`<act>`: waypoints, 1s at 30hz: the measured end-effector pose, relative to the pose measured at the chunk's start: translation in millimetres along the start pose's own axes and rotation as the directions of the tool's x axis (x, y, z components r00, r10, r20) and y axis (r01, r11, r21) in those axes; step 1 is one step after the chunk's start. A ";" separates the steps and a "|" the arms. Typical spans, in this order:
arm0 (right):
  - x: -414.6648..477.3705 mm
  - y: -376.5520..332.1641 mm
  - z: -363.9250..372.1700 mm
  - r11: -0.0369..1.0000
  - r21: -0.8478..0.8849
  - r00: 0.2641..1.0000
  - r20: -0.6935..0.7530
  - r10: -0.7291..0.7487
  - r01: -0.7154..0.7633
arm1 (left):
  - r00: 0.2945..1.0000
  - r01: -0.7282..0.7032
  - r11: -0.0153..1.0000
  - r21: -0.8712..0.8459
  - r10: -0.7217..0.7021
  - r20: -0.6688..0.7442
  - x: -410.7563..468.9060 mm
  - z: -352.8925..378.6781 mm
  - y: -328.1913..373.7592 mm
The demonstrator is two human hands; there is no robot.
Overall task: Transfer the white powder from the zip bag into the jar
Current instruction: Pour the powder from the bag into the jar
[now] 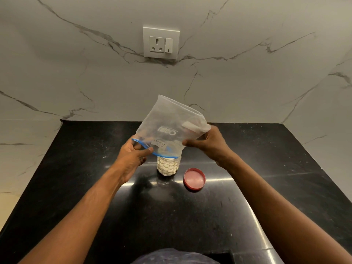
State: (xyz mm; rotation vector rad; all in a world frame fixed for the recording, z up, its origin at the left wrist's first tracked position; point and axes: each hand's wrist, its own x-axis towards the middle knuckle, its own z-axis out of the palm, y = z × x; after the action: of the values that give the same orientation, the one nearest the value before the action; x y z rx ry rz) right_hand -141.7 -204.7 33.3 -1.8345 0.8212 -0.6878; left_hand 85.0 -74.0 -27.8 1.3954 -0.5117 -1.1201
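A clear zip bag (169,122) with a blue zip strip hangs upside down, its mouth over the top of the jar (168,166). The bag looks nearly empty, with a thin white film inside. The jar is clear, patterned with round bumps, and holds white powder up to near its top. It stands on the black counter (190,216). My left hand (133,155) pinches the zip edge at the left. My right hand (208,143) grips the bag's upper right corner. The jar's mouth is hidden by the bag.
A red lid (194,179) lies upside down on the counter, just right of the jar. A marble wall with a white socket and switch plate (161,42) rises behind. The counter's left edge runs diagonally beside pale marble flooring.
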 end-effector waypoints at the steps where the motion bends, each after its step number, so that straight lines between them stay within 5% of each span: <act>1: -0.3 4.1 3.5 0.999 -0.032 0.999 0.023 0.025 -0.024 | 1.000 -0.004 1.000 -0.003 0.004 0.000 -0.1 0.3 0.0; 7: 3.0 18.7 11.0 0.999 -0.043 0.984 -0.176 -0.005 -0.003 | 0.999 -0.037 0.999 -0.027 0.037 0.001 -1.8 2.6 2.3; 12: 4.0 25.5 21.9 0.999 0.015 0.997 -0.063 0.034 -0.033 | 0.998 -0.070 0.998 0.003 0.070 0.001 1.2 3.7 -0.6; 24: 10.5 34.9 10.9 0.987 0.158 0.992 -0.125 0.019 0.001 | 0.995 -0.089 0.996 0.024 0.090 -0.031 3.3 0.6 -7.3; 30: 9.1 38.2 21.6 0.998 0.051 0.998 -0.033 -0.045 0.046 | 0.990 -0.136 0.988 0.075 0.133 0.044 3.6 10.1 -5.0</act>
State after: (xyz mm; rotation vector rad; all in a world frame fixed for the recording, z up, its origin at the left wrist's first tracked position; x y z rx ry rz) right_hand -128.7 -211.5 -9.2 -1.8048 0.7780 -0.7626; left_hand 76.6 -81.2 -31.8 1.3870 -0.6737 -1.0292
